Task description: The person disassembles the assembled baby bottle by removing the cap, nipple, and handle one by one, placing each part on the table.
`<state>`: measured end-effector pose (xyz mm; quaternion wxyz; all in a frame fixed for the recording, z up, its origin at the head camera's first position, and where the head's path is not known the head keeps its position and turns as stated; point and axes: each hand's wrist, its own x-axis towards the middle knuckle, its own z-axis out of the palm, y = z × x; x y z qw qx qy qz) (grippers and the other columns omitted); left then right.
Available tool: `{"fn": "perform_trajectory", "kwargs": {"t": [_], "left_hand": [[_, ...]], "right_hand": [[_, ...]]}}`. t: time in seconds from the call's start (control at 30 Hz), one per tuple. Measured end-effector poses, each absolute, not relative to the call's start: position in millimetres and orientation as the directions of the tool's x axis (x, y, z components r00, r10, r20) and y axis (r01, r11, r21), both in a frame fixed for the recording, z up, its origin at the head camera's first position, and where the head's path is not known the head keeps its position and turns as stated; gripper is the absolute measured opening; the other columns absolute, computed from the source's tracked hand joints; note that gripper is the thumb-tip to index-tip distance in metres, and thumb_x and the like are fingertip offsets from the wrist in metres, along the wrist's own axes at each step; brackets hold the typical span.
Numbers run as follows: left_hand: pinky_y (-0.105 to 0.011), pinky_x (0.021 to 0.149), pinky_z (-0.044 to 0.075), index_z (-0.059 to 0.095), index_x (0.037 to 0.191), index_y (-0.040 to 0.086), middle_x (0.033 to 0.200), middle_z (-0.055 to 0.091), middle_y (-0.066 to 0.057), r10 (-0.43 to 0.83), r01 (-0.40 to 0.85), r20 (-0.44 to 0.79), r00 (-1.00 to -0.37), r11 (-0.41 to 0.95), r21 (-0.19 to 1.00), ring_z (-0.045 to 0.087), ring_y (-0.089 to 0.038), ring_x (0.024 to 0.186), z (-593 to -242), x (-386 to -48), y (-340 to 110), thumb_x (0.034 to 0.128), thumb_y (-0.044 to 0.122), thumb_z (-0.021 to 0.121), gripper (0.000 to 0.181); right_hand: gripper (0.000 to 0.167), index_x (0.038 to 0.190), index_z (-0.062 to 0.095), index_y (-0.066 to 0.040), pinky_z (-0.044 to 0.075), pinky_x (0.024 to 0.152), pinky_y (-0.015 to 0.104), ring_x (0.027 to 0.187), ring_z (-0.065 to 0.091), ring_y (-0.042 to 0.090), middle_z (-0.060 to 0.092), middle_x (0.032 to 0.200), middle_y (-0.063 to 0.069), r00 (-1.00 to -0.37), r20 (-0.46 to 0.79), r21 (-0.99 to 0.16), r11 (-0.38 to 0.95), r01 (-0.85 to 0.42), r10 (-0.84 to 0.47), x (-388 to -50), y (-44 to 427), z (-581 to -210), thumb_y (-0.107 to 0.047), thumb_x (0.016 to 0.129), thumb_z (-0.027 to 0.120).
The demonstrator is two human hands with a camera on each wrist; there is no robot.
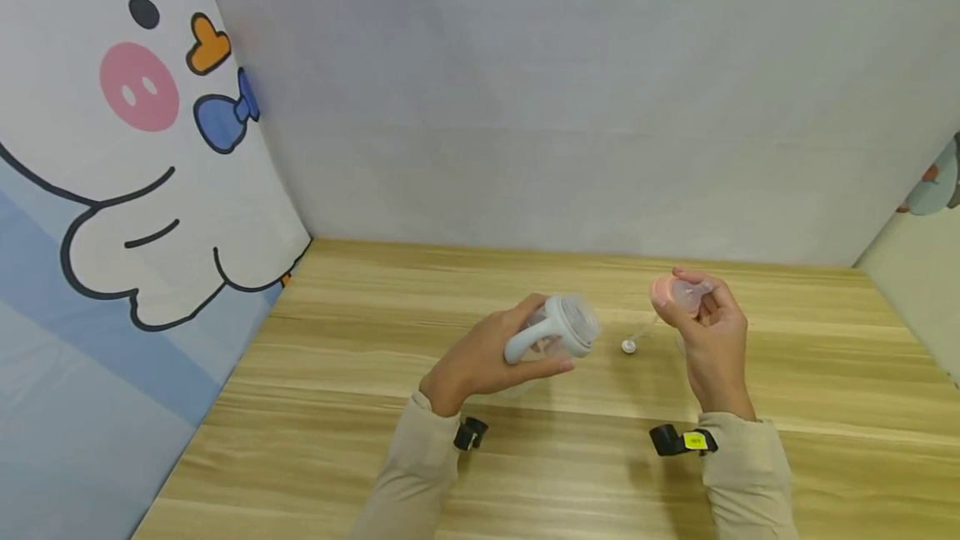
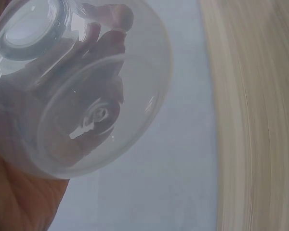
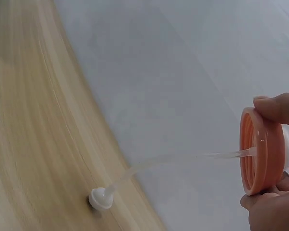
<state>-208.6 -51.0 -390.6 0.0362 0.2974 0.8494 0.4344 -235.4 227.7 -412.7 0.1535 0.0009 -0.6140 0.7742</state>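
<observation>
My left hand [image 1: 483, 354] grips a clear baby bottle [image 1: 576, 325] with a pale blue-grey handle [image 1: 534, 337]. The bottle is tilted, its uncapped neck towards the right. In the left wrist view its transparent base [image 2: 106, 144] is close to the camera, fingers showing through. My right hand [image 1: 716, 336] pinches a pink-orange collar ring [image 3: 267, 151] with a clear nipple [image 1: 690, 296] on it. Out of the ring hangs a thin clear straw [image 3: 183, 158], ending in a white weighted tip [image 3: 101, 198]. Bottle and ring are apart, both held above the table.
Beneath the hands lies a wood-grain table [image 1: 360, 440]. A plain pale cloth wall [image 1: 570, 107] rises behind it, and a cartoon-printed panel [image 1: 150, 215] stands on the left. Each wrist wears a black camera band, such as the right band [image 1: 675, 440].
</observation>
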Motion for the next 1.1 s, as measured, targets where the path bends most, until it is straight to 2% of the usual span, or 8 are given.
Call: {"fn": "perform_trajectory", "kwargs": {"t": [0.33, 0.63, 0.9, 1.1], "left_hand": [[-0.025, 0.076, 0.052, 0.045, 0.145, 0.021, 0.111, 0.068, 0.003, 0.534, 0.456, 0.180, -0.826, 0.445, 0.770, 0.066, -0.022, 0.089, -392, -209, -52, 0.0934, 0.041, 0.071, 0.061], [-0.025, 0.074, 0.051, 0.045, 0.144, 0.021, 0.108, 0.067, 0.005, 0.536, 0.466, 0.187, -0.823, 0.450, 0.762, 0.064, -0.018, 0.085, -392, -209, -53, 0.0938, 0.042, 0.071, 0.060], [-0.024, 0.073, 0.051, 0.046, 0.144, 0.021, 0.106, 0.068, 0.004, 0.531, 0.459, 0.186, -0.827, 0.446, 0.768, 0.065, -0.022, 0.085, -392, -210, -53, 0.0938, 0.040, 0.071, 0.059], [-0.024, 0.073, 0.050, 0.046, 0.143, 0.021, 0.105, 0.068, 0.004, 0.526, 0.462, 0.187, -0.829, 0.457, 0.760, 0.065, -0.022, 0.084, -393, -212, -52, 0.0934, 0.041, 0.071, 0.059]], "right_hand": [[0.037, 0.120, 0.063, 0.003, 0.052, 0.086, 0.014, 0.110, 0.061, 0.012, 0.064, 0.126, -0.002, -0.934, 0.226, -0.954, -0.131, -0.270, 0.275, -238, 230, -418, 0.010, 0.085, 0.072], [0.039, 0.121, 0.062, 0.007, 0.051, 0.085, 0.013, 0.110, 0.061, 0.012, 0.064, 0.126, -0.002, -0.929, 0.236, -0.955, -0.111, -0.276, 0.284, -239, 231, -421, 0.010, 0.084, 0.074], [0.037, 0.119, 0.064, 0.003, 0.052, 0.083, 0.013, 0.107, 0.061, 0.012, 0.063, 0.124, -0.001, -0.925, 0.242, -0.953, -0.106, -0.283, 0.292, -243, 232, -423, 0.011, 0.084, 0.073], [0.038, 0.119, 0.063, 0.006, 0.052, 0.081, 0.013, 0.104, 0.061, 0.012, 0.064, 0.120, 0.000, -0.918, 0.254, -0.949, -0.104, -0.298, 0.305, -246, 234, -425, 0.012, 0.083, 0.073]]}}
